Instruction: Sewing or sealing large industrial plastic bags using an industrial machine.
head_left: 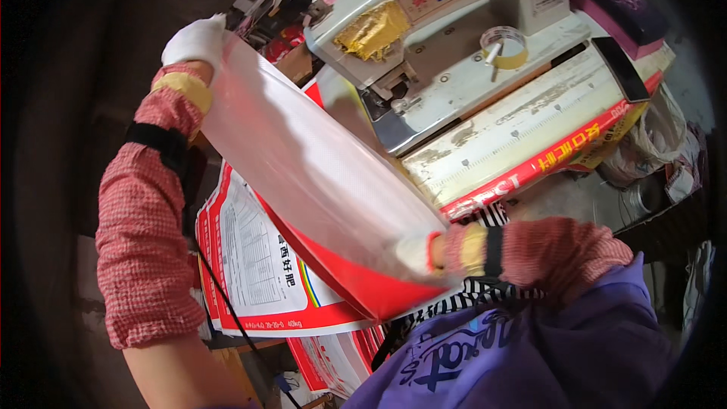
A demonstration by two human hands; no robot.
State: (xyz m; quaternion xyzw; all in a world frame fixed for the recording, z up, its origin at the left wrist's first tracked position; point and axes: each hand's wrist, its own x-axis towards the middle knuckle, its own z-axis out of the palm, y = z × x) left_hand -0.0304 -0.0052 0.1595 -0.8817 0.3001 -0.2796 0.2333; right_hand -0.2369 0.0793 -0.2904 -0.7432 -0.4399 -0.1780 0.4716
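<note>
A woven plastic sack [303, 151], white on the face toward me and red at its lower edge, is stretched slantwise between my hands. My left hand [195, 42], in a white glove, grips its upper left end, with the fingers partly hidden. At its lower right end, close to my body, my right hand [415, 254] is closed on the edge, also gloved in white and slightly blurred. Beneath the stretched sack lie more printed red and white sacks [250, 257]. Just right of it stands a large pale sewing machine [447, 30], its needle area near the sack.
A roll of tape [503, 47] with a white stick-like piece rests on the machine bed. A worn pale board [522, 125] with a red printed strip runs along the machine's front. Plastic bags [651, 136] hang at the right. A black cord [227, 299] crosses the sacks.
</note>
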